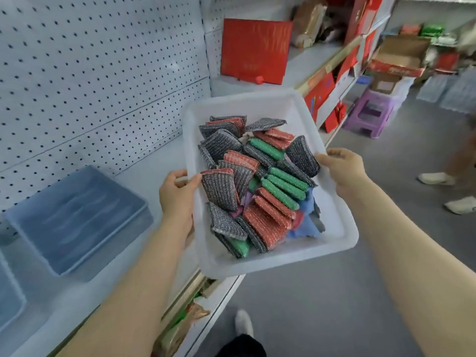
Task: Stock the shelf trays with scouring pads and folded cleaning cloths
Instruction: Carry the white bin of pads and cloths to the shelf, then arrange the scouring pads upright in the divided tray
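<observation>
Setting: shop aisle with grey floor running along the right and a pale pegboard wall standing behind the shelving on the left.
Shelf: white shelf is stretching from near left to far right under the pegboard.
Blue tray: translucent blue tray is sitting on the shelf at the left, nothing showing inside it; the corner of another is peeking in at the near-left edge.
Left hand: left hand is gripping the left rim of the white tray, thumb hooking over the edge, fingers curling beneath.
White tray: white tray is being held level between both hands, its left part hanging over the shelf front, its right part over the floor.
Scouring pads: scouring pads in grey, red and green are lying heaped loosely in the white tray.
Cloths: blue and purple cloths are showing beneath the pads at the near right; possibly folded, hard to tell.
Right hand: right hand is gripping the right rim, thumb lying over the edge beside a grey pad.
Far shelf: red box is standing upright.
Far right: purple stool is standing on the floor under cartons.
</observation>
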